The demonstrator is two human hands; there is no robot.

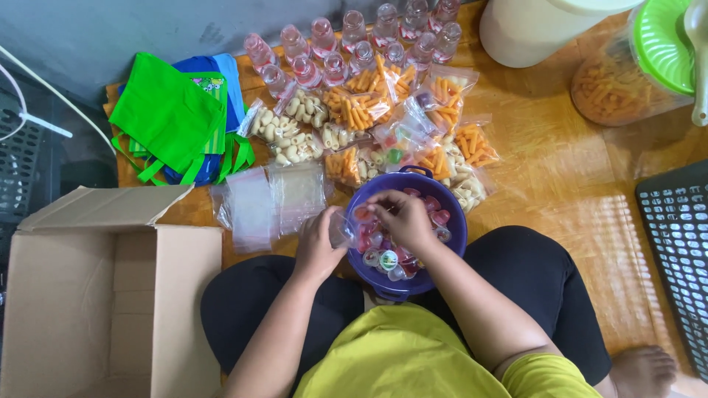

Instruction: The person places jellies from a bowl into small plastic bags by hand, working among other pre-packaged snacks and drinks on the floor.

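- A seated person's left hand (317, 247) pinches a small clear plastic bag (341, 228) at its mouth, just beside the rim of a purple bowl (457, 236) resting in the lap.
- The right hand (402, 217) hovers over the bowl with fingers curled, pinching what appears to be one small jelly cup (363, 214) at the bag's opening.
- The bowl holds a heap of jelly cups (387, 258) in red, green and clear; they look light, rigid-walled and smooth, probably slick, best gripped across the sides rather than on the thin foil lid.
- The bag looks limp and flimsy; it needs holding at the rim to stay open.
- Flat empty bags (273, 199) lie on the wooden floor (560, 177), near filled snack packets (354, 110) of orange and pale puffs and a row of small pink bottles (354, 37).
- Folded green and blue cloth bags (177, 118) sit to the left, above an open cardboard box (96, 295).
- A lidded jar of orange sticks (627, 74) and a black plastic crate (682, 250) stand at right.
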